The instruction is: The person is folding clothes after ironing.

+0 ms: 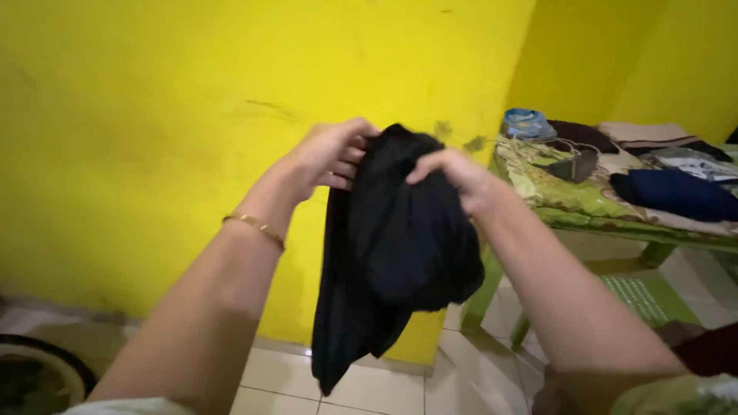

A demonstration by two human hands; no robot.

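Observation:
A black garment [392, 246] hangs in the air in front of a yellow wall, bunched at the top and drooping toward the floor tiles. My left hand [327, 154] grips its upper left edge with curled fingers; a thin gold bracelet sits on that wrist. My right hand [457, 173] pinches the upper right part of the same cloth. Both forearms reach out from the bottom of the view.
A green-legged table [569, 207] with a patterned cover stands at the right, carrying a dark blue folded cloth [676, 192], a clothes iron [576, 165] and other fabrics. White floor tiles [369, 384] lie below. A dark round object [38, 376] shows at bottom left.

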